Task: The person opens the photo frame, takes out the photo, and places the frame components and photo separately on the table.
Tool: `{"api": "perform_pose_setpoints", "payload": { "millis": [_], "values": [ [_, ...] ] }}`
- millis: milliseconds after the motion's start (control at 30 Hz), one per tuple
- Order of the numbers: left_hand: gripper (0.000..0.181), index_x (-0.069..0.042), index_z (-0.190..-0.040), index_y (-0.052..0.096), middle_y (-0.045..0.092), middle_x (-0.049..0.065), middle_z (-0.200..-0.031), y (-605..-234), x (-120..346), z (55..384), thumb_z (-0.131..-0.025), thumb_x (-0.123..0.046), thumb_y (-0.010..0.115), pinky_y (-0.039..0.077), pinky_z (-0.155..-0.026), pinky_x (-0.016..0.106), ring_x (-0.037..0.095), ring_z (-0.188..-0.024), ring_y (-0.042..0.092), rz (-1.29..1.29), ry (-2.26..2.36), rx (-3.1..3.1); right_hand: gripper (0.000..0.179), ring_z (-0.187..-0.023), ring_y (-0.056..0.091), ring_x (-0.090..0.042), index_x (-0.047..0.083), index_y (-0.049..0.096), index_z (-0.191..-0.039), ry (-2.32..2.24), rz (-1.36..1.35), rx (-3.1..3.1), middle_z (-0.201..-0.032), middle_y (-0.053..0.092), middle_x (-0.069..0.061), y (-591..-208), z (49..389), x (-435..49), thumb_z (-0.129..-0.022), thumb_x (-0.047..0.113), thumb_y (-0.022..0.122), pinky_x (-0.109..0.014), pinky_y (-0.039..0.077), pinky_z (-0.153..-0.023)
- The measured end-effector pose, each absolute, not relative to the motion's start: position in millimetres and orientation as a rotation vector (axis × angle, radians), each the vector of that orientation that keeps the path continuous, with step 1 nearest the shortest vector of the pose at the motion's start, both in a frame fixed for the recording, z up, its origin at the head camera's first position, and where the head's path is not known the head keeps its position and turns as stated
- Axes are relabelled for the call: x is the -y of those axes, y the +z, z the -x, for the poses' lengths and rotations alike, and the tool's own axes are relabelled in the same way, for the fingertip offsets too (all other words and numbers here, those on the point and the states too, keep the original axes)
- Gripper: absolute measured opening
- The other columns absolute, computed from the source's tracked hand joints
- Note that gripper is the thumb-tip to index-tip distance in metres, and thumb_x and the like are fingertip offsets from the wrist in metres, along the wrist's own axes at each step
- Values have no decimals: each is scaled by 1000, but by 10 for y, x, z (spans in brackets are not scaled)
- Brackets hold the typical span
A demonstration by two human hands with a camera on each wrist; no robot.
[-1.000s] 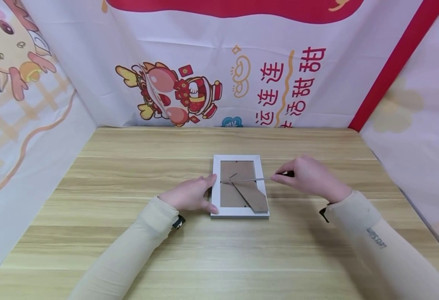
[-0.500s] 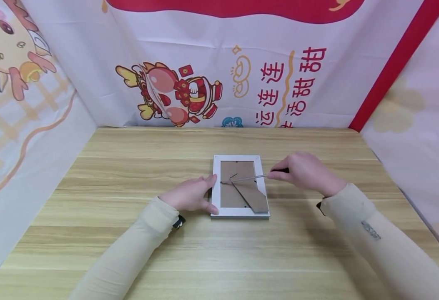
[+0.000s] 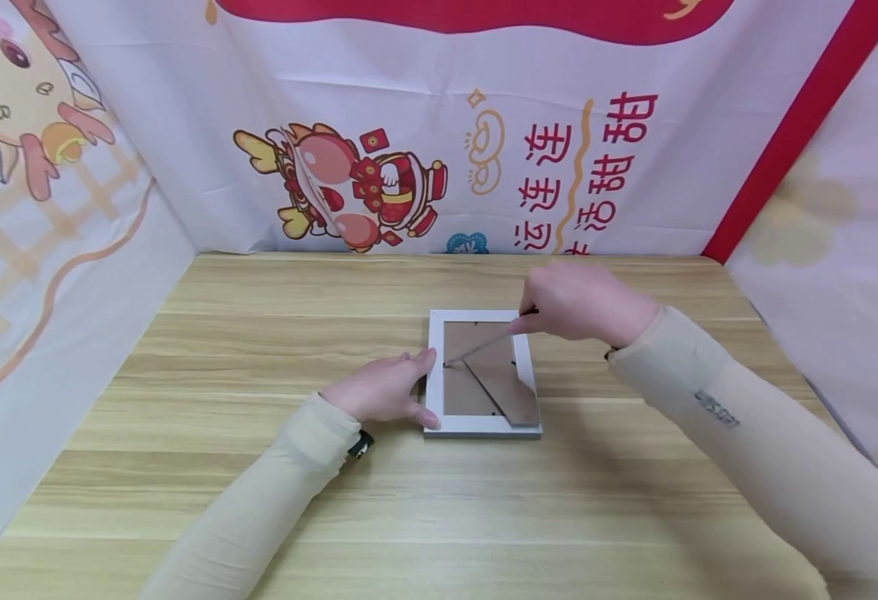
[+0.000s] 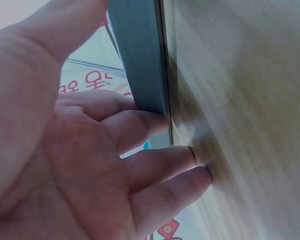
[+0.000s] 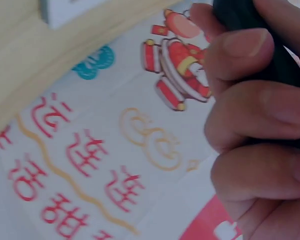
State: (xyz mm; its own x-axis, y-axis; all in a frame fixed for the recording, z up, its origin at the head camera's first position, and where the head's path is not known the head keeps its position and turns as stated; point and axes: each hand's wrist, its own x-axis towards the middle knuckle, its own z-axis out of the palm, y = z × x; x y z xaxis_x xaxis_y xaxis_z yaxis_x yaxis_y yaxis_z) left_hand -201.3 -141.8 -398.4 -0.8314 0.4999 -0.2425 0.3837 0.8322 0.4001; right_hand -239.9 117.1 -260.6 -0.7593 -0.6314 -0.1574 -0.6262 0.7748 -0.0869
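Well, screwdriver (image 5: 246, 16) over picture frame (image 3: 463, 392).

Left hand (image 3: 380, 389) spread, right hand (image 3: 579, 298) curled

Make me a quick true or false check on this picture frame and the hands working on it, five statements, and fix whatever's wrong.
1. The picture frame lies back side up on the wood-grain tabletop. True.
2. The right hand grips the screwdriver. True.
3. The frame's border is black. False: it is white.
4. The left hand touches the frame's left side. True.
5. In the head view, the screwdriver's tip is at the right edge of the brown backing board. False: it is at the board's left edge.
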Motion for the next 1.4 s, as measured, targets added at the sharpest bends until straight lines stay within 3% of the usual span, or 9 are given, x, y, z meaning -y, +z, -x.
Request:
{"api": "perform_pose_setpoints", "payload": {
  "millis": [200,367,500,733,1000,1200,1400],
  "values": [
    [109,-4,-156,25,32,13,-158,-3976,1413,2016,-75,-50,82,33,-112,42,29,-140,37,-650,501,-2667,27,-55,56,-15,16,77,-76,186,962,-2791,-60,62,4,-2394,2416,-855,-83,42,79,-30,45,-52],
    [108,-5,-156,26,32,12,-158,-3972,1413,2017,-75,-50,82,31,-113,43,30,-141,36,-623,496,-2665,35,-64,60,-17,12,74,-91,358,966,-2775,-70,65,2,-2279,2417,-595,-82,46,79,-32,52,-60],
    [109,-6,-157,25,30,11,-159,-3981,1418,2030,-75,-52,80,29,-114,44,32,-142,33,-609,468,-2654,37,-71,58,-18,12,71,-95,488,1021,-2749,-79,65,1,-2203,2377,-398,-83,46,79,-33,53,-64],
    [110,-3,-157,24,30,11,-159,-4017,1448,2062,-76,-52,80,29,-114,44,35,-141,34,-663,500,-2630,28,-69,55,-16,14,68,-83,599,1077,-2703,-75,64,2,-2113,2338,-151,-84,40,79,-31,50,-61],
    [108,-2,-156,26,32,13,-158,-3988,1439,2044,-76,-50,81,30,-114,42,31,-141,37,-689,504,-2643,31,-76,62,-18,15,75,-101,723,1123,-2661,-83,68,2,-2047,2298,62,-82,39,81,-33,56,-76],
    [108,-2,-156,25,28,14,-159,-3961,1438,2019,-78,-50,80,27,-115,43,35,-142,33,-678,498,-2640,31,-81,62,-19,16,74,-102,711,1109,-2669,-83,67,1,-2023,2273,205,-79,34,84,-34,55,-81],
    [107,-3,-156,25,30,12,-159,-3967,1437,2026,-78,-52,80,29,-114,43,33,-141,35,-675,478,-2650,36,-90,59,-21,17,72,-105,831,1029,-2631,-95,68,0,-2027,2283,346,-77,34,86,-35,54,-86]
  ]
}}
